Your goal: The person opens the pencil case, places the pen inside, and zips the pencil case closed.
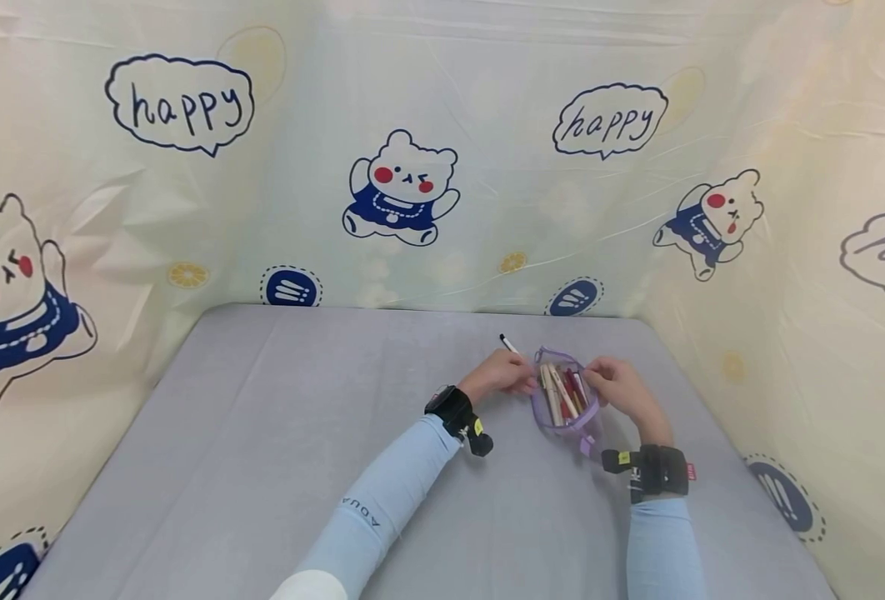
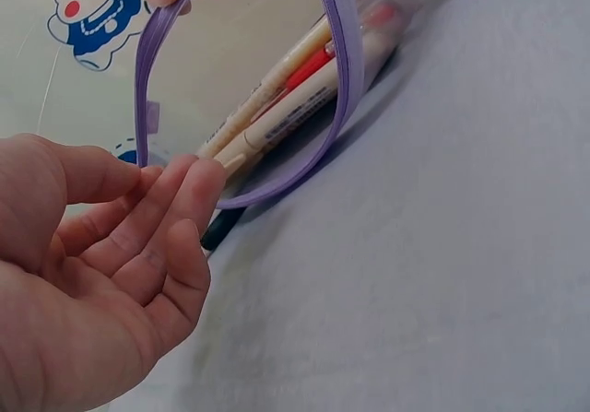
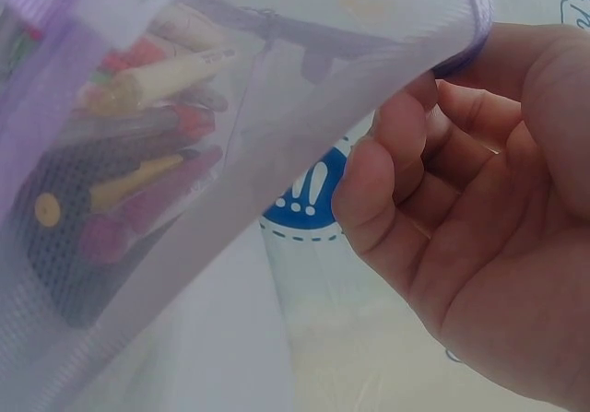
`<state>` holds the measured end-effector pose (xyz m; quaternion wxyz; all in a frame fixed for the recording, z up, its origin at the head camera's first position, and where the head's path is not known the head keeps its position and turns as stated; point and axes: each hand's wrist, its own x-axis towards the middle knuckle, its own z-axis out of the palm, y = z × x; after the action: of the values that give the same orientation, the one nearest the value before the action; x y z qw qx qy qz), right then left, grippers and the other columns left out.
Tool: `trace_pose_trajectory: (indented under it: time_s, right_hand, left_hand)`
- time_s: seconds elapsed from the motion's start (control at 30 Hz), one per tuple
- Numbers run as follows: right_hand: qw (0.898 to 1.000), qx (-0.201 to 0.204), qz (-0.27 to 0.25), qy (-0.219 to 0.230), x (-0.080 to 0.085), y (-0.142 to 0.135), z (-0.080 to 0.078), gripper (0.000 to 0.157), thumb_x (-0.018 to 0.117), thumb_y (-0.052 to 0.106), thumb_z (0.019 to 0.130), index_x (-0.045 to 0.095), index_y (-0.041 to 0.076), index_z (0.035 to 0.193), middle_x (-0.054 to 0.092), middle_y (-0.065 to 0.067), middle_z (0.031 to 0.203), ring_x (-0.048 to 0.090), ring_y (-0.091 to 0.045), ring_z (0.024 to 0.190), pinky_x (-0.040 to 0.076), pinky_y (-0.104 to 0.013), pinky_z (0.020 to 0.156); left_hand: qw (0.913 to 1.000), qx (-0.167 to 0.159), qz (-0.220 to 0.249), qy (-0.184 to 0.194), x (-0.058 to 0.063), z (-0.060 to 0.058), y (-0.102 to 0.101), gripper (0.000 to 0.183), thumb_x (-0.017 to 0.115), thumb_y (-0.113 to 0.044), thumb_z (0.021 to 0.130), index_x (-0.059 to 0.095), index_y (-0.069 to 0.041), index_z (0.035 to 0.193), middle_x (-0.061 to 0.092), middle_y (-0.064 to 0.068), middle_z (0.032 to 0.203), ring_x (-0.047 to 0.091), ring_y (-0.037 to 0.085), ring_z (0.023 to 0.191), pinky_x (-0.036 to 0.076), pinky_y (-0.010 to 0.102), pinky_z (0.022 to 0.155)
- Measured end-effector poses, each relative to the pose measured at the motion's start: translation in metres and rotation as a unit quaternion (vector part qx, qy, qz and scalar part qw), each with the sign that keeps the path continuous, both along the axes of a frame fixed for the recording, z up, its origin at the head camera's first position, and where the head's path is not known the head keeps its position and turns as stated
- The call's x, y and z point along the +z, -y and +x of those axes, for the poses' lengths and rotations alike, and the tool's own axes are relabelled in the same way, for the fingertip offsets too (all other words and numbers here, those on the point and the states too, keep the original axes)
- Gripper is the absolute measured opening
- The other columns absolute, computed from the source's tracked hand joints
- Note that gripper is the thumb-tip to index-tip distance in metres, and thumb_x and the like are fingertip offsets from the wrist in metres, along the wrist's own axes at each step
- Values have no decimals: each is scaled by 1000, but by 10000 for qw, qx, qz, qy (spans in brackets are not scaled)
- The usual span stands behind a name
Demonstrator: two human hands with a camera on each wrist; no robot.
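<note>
A purple-edged, see-through mesh pencil pouch (image 1: 591, 414) stands with its mouth spread, several pens (image 1: 560, 393) inside. My left hand (image 1: 501, 372) pinches the left side of its zippered rim between thumb and fingertips; the left wrist view shows this hand (image 2: 111, 246) close up beside the purple zipper edge (image 2: 343, 62). On the opposite side, my right hand (image 1: 622, 387) pinches the rim between thumb and index finger, as the right wrist view also shows (image 3: 479, 172). Through the mesh there, beige, red and pink pens (image 3: 147, 200) lie at different angles.
A white pen with a black end (image 1: 507, 342) lies just behind my left hand. The table (image 1: 300, 433) has a grey cover. A printed curtain (image 1: 487, 167) with bears and "happy" bubbles stands around its back and sides.
</note>
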<state>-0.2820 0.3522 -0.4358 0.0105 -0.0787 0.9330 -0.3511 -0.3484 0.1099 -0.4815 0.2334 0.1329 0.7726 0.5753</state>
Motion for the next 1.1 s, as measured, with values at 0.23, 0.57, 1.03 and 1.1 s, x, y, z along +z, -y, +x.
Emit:
trace_pose_trajectory:
  time_s: [0.23, 0.57, 1.03, 1.1]
  right_hand:
    - [10000, -13, -39, 63, 2, 1, 2, 24, 55, 18, 100, 62, -3, 109, 62, -17, 81, 56, -21, 65, 47, -30, 60]
    - [9999, -18, -22, 146, 4, 3, 2, 27, 54, 21, 100, 61, -2, 112, 63, -17, 85, 57, -20, 68, 47, -31, 63]
    - [9999, -104, 23, 58, 4, 1, 2, 26, 54, 23, 100, 63, 0, 110, 63, -10, 83, 58, -21, 68, 46, -30, 63]
    - [9999, -98, 68, 58, 3, 2, 2, 27, 54, 23, 101, 62, 0, 110, 63, -11, 84, 58, -21, 68, 46, -30, 63]
  left_hand:
    - [9995, 85, -220, -207, 5, -1, 7, 24, 57, -19, 98, 70, -4, 111, 75, 5, 91, 73, 16, 81, 56, 29, 71]
    - [9961, 61, -663, -581, 11, -9, 17, 25, 55, -20, 99, 67, -4, 114, 74, 3, 91, 72, 15, 78, 56, 32, 72]
    - [9804, 202, -1448, -1317, 13, -24, 13, 22, 51, -23, 100, 64, -10, 111, 69, 0, 86, 68, 13, 72, 46, 22, 57]
    - [9727, 308, -1721, -1529, 13, -25, 12, 20, 51, -22, 99, 64, -10, 109, 67, 1, 84, 67, 13, 70, 43, 22, 56]
